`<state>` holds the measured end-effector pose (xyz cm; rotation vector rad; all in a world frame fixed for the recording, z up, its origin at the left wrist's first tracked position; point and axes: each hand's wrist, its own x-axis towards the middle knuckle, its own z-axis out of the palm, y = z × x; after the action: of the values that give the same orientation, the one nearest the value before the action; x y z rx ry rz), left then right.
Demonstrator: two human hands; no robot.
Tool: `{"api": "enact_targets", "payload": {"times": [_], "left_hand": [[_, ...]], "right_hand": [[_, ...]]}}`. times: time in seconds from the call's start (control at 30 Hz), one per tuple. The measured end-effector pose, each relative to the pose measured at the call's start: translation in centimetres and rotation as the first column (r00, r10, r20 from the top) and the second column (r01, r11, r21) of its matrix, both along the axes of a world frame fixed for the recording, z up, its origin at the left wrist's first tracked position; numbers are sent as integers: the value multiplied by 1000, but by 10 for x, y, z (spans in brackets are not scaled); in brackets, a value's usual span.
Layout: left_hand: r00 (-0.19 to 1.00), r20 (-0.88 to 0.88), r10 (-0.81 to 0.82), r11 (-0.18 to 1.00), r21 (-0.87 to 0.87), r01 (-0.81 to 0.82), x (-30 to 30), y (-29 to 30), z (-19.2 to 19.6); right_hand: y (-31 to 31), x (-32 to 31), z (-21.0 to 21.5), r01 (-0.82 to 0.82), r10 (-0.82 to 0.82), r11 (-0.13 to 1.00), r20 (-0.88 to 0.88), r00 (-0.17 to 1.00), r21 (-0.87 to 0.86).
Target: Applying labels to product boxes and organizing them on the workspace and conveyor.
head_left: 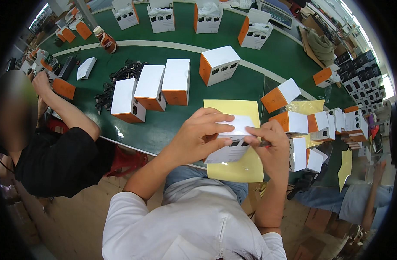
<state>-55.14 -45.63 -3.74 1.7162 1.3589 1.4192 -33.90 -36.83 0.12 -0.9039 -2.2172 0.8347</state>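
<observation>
A small white carton (228,154) with pictures on its side stands in front of me over a yellow sheet (250,171) at the table's near edge. My left hand (202,133) grips the carton from the left, its fingers reaching across the top and the thumb along the upper edge. At the top right edge, my right hand (272,145) pinches the carton between thumb and bent fingers. Whether the right fingers also hold something small there is hidden. The carton's lower left part lies behind my left hand.
White and orange cartons (177,82) stand left of centre by a heap of black cables (116,84). More cartons (296,123) crowd the right side. Open cartons (208,19) line a far green strip. A co-worker (64,160) sits left; a bottle (106,41) stands beyond.
</observation>
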Motion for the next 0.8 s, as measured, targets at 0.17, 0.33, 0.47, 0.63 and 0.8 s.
{"api": "enact_targets", "payload": {"times": [0.17,0.33,0.47,0.63,0.8], "left_hand": [[999,-28,15,999,45,-14,2,1,2],[978,142,155,988,3,-157,-5,11,-17],[459,842,284,937,-344,52,-2,21,-28],[134,941,312,922,-334,198,15,31,-32],[190,933,306,944,-323,65,21,37,-23]], "right_hand": [[-11,-5,2,16,-16,982,-2,1000,186],[0,7,0,190,-181,981,-158,971,44],[-6,36,-14,225,-252,964,-224,941,-140],[-27,24,-22,174,-162,985,-310,937,11],[-23,25,-29,148,-106,905,-124,987,398]]}}
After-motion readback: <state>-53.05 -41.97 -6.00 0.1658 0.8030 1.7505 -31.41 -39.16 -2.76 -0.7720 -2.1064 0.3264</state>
